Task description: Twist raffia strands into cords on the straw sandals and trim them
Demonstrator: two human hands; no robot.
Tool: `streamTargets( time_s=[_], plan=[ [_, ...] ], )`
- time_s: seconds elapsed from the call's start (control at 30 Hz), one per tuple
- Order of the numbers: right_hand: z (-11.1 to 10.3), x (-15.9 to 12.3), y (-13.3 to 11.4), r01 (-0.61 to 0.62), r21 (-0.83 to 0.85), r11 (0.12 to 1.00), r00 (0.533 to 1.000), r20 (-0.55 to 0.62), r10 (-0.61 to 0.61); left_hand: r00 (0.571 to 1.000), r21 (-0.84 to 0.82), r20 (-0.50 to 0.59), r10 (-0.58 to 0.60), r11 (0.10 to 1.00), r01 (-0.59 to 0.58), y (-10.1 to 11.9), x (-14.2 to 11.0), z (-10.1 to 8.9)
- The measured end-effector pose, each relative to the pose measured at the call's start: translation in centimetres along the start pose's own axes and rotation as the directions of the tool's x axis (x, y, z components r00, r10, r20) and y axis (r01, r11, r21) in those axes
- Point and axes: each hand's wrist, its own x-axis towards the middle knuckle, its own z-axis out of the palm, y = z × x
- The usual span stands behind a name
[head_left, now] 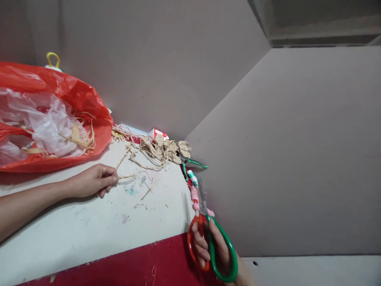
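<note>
My left hand [95,180] rests on the white board [89,226], fingers curled and pinching a thin straw-coloured raffia strand [127,176]. My right hand [212,250] is at the board's right edge, fingers through the handles of scissors [205,222] with one orange and one green loop; their blades are together and point up and away. A tangle of raffia strands and small woven pieces [160,151] lies at the board's far corner, beyond both hands.
A red plastic bag [59,91] stuffed with clear plastic and raffia scraps sits far left. A small red-and-white box [157,133], green-handled pliers [190,162] and pink bits line the far right edge. Walls close in behind and right. Red cloth [143,266] lies under the board.
</note>
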Motion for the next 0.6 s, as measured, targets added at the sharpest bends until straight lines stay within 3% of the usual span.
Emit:
streamTargets(
  time_s=[0.13,0.27,0.6],
  plan=[
    [1.3,-0.9,1.4,-0.232,0.101,0.967,0.968,0.126,0.219,1.0,-0.013,0.005,-0.001,1.0,0.001,-0.1,0.1,0.0],
    [2.9,-1.2,0.6,-0.387,0.151,0.91,0.916,0.175,0.36,1.0,0.0,0.004,0.006,1.0,-0.006,0.1,0.1,-0.1],
    [2.5,2.3,-1.0,-0.385,0.109,0.917,0.915,0.174,0.363,1.0,-0.025,-0.006,0.004,1.0,-0.004,0.2,-0.1,0.1]
  ],
)
